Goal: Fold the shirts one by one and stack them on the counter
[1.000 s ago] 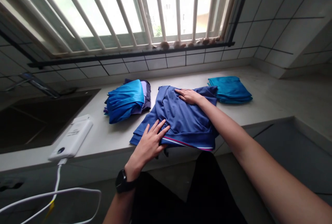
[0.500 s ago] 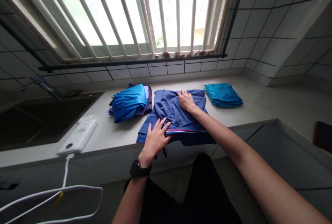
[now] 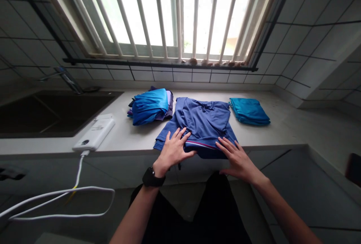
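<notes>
Blue shirt (image 3: 201,121) is being smoothed on the worktop (image 3: 293,123), left hand (image 3: 173,151) and right hand (image 3: 237,159) spread open at its hem, gripping nothing.

left hand (image 3: 172,152) palm down, fingers (image 3: 178,139) spread, right hand (image 3: 237,160) seemingly the same, forearms (image 3: 135,214) angled inward

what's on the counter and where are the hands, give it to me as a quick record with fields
left hand: flat on the striped hem of the blue top, fingers spread, black watch on the wrist
right hand: open, fingertips on the top's hem
left of top: blue clothes pile
right of top: teal folded cloth
beside pile: white power bank, cable running over the counter edge
far left: dark sink
behind: barred window
</notes>
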`<state>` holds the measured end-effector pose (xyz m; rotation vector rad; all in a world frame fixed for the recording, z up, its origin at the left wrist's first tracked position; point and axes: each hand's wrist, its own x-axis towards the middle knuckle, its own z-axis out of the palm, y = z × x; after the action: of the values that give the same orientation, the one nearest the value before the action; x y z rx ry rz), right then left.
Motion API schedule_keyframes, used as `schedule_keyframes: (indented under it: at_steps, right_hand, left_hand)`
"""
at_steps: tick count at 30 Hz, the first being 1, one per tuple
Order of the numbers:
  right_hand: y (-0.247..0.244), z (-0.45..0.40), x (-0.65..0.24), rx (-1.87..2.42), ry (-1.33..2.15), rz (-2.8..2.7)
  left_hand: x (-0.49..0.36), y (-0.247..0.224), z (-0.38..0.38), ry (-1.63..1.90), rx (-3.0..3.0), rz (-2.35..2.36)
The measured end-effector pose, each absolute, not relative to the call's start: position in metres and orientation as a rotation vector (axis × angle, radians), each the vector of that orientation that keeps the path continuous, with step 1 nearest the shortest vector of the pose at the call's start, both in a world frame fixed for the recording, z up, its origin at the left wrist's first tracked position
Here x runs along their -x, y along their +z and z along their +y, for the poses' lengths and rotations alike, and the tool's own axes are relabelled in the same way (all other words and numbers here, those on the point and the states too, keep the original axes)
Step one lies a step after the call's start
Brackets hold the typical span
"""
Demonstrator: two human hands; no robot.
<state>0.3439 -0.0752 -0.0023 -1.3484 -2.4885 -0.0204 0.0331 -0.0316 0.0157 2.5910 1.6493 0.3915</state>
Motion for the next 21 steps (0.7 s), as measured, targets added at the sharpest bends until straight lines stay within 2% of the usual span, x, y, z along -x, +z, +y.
schedule_keyframes:
  at_steps: [5, 11, 16, 21]
  right_hand:
    - [-0.035, -0.067, -0.332, 1.460, -0.204, -2.302]
    - [-0.027, -0.063, -0.337, 1.295, -0.175, -2.235]
    - [0.018, -0.083, -0.353, 1.052, -0.027, -2.268]
    - [0.095, -0.069, -0.366, 1.115, 0.281, -2.155]
  left_hand:
    - [-0.006, 0.015, -0.034, 0.343, -2.801, 1.402]
    - [0.011, 0.034, -0.037, 0.288, -2.890, 1.270]
    - [0.019, 0.053, -0.057, 0.472, -2.803, 1.258]
    - [0.015, 0.107, -0.051, 0.709, -2.543, 1.256]
